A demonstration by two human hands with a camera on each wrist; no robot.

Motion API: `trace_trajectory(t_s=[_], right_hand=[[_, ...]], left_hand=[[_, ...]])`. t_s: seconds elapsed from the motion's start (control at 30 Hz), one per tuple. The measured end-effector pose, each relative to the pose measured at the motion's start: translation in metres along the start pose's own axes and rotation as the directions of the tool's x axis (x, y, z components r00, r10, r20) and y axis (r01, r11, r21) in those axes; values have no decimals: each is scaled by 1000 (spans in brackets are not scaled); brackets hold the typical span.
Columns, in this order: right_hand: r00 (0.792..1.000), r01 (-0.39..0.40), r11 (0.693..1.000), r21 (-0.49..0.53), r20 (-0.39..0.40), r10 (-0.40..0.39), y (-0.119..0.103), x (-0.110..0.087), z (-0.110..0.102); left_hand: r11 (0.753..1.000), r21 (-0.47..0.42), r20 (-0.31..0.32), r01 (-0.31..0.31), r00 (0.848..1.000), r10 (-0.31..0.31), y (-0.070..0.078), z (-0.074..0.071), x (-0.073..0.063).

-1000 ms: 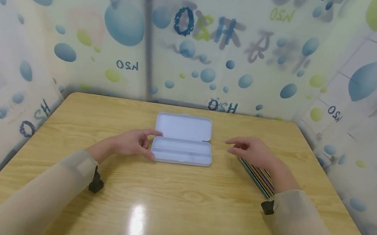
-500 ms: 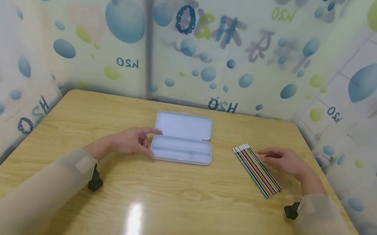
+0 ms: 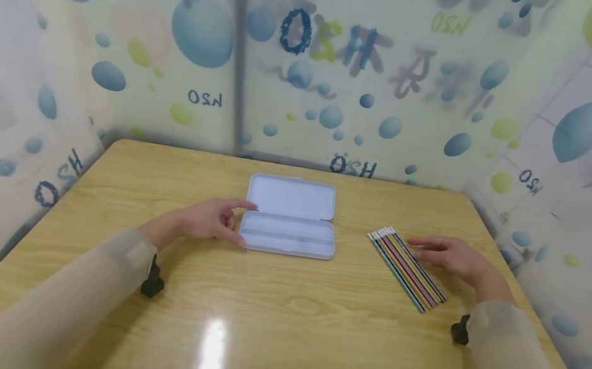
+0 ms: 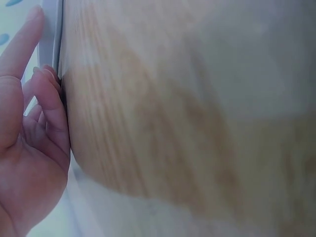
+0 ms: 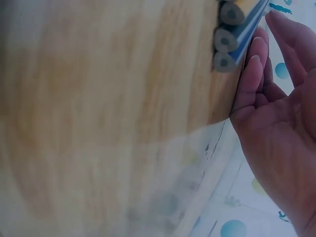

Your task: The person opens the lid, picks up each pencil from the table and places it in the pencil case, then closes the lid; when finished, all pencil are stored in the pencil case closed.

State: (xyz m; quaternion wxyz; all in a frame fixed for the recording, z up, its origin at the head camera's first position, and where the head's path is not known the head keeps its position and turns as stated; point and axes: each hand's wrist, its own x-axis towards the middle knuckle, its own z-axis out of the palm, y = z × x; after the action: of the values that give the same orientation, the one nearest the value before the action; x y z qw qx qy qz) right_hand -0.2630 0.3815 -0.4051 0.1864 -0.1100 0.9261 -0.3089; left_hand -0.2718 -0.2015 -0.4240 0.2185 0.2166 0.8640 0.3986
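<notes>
An opened pale blue pencil case (image 3: 284, 243) lies on the wooden table (image 3: 296, 337), its lid tipped back toward the wall. My left hand (image 3: 208, 220) holds the left end of the case, index finger by the hinge and thumb at the front corner. In the left wrist view, the other fingers are folded beside the case edge (image 4: 48, 29). Right of the case, several pencils (image 3: 406, 270) lie side by side at a slant, white ends away from me. My right hand (image 3: 448, 257) rests beside them, fingers loosely bent. The right wrist view shows flat pencil ends (image 5: 227, 39) near its fingertips.
Inside the case base are a long compartment and smaller front ones. A patterned wall (image 3: 311, 85) stands behind the table, with others at both sides. Dark wrist mounts (image 3: 152, 281) sit under both sleeves.
My right hand has moved right, from over the pencils to their right side, uncovering them. My left hand has stayed at the pencil case.
</notes>
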Motion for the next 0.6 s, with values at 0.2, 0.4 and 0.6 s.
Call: trace_trajectory(t_s=[0.2, 0.4, 0.6], right_hand=[[1000, 13, 999, -41, -18, -14, -4, 1, 2], [999, 18, 998, -59, -31, -20, -5, 3, 0], [999, 3, 997, -79, -38, -6, -4, 2, 0]], left_hand=[[1000, -2, 1, 4, 1000, -4, -3, 0, -2], [1000, -7, 1, 14, 1000, -14, 1, -1, -1], [1000, -10, 13, 7, 1000, -7, 4, 0, 0]])
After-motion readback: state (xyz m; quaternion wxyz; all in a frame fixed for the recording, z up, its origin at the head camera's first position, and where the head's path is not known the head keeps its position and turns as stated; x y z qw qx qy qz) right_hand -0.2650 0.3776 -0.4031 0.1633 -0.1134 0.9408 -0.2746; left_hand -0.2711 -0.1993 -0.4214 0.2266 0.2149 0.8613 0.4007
